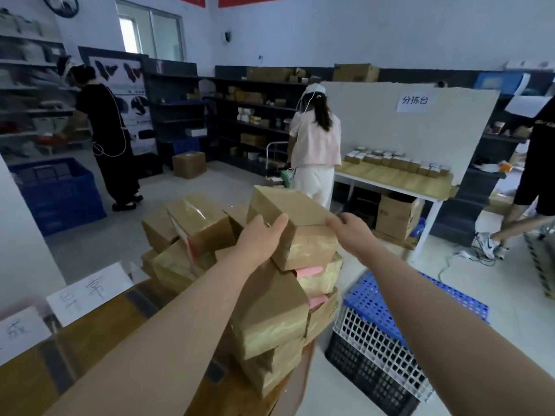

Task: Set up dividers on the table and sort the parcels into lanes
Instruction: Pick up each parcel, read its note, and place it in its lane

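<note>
A brown taped cardboard parcel sits tilted at the top of a heap of similar parcels at the far end of my wooden table. My left hand grips its left side with the thumb across the top edge. On the parcel's right corner rests my right hand, fingers curled against it. White paper labels with handwritten characters lie on the table at the left, under clear upright dividers.
A stacked blue and black-and-white plastic crate stands on the floor right of the table. A large blue crate is at the left. Three people work near shelves, and a second table carries small boxes.
</note>
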`<state>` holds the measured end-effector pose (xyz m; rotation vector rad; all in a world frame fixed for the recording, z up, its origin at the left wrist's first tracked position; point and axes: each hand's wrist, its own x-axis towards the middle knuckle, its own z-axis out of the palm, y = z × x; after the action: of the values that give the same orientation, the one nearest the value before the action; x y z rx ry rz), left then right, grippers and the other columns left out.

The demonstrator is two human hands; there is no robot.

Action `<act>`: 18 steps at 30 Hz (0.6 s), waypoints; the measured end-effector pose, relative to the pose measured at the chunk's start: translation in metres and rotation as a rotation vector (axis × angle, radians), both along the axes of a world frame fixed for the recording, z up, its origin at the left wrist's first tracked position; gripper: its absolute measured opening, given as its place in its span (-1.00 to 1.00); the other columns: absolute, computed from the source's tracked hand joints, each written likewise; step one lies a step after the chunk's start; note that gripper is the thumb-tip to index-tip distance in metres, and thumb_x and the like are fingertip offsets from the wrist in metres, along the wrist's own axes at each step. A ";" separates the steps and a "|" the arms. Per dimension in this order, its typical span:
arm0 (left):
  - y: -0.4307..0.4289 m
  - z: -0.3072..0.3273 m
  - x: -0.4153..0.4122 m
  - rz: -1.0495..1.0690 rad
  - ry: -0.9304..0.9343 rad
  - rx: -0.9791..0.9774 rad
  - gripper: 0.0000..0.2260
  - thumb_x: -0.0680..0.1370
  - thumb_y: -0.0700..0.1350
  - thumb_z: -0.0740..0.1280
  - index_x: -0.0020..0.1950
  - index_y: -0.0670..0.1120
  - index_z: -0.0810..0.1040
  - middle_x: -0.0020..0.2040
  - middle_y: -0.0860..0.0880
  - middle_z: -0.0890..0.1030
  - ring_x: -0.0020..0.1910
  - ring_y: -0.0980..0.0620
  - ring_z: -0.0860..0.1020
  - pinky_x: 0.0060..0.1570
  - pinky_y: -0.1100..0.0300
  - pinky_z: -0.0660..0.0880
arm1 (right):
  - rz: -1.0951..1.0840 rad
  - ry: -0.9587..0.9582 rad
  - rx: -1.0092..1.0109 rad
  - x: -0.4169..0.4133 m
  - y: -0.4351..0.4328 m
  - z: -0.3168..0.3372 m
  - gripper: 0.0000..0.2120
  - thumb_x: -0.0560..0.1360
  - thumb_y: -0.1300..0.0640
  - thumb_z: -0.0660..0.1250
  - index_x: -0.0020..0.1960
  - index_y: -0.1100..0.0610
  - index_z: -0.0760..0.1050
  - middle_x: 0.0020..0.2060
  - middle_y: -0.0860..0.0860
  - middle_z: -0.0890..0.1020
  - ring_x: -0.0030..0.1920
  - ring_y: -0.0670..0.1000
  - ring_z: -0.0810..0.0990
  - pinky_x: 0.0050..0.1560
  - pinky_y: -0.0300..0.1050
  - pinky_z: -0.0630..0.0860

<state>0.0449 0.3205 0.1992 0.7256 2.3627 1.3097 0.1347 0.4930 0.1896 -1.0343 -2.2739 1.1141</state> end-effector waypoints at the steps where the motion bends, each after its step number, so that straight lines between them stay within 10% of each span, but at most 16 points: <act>1: 0.008 -0.002 -0.003 -0.002 -0.037 0.013 -0.37 0.62 0.25 0.10 0.54 -0.15 0.22 0.50 -0.07 0.33 0.45 -0.10 0.31 0.34 0.05 0.27 | -0.005 0.024 -0.034 -0.004 0.004 0.000 -0.52 0.57 -0.07 0.19 0.26 0.31 0.45 0.11 0.17 0.58 -0.03 0.09 0.55 -0.17 -0.09 0.41; 10: 0.030 -0.012 -0.006 0.105 -0.223 0.303 -0.23 0.36 0.46 0.17 0.52 0.21 0.21 0.39 0.06 0.46 0.32 -0.06 0.46 0.32 -0.15 0.38 | 0.095 0.314 0.003 -0.013 0.014 0.000 -0.77 0.53 0.00 0.32 0.02 0.16 0.55 -0.13 0.03 0.62 -0.09 0.05 0.58 -0.04 0.01 0.51; 18: -0.004 -0.002 0.019 0.344 -0.398 0.762 -0.67 0.60 0.16 0.22 0.36 0.19 0.40 0.19 0.05 0.61 0.15 -0.02 0.58 0.14 -0.11 0.51 | 0.427 0.575 -0.013 -0.007 -0.016 0.028 -0.81 0.58 0.02 0.26 0.10 0.04 0.59 -0.07 -0.12 0.64 -0.08 -0.23 0.58 -0.06 -0.34 0.49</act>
<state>0.0635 0.3163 0.1971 0.1873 1.6867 2.2965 0.1277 0.4772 0.2179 -0.1720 -2.0398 1.3719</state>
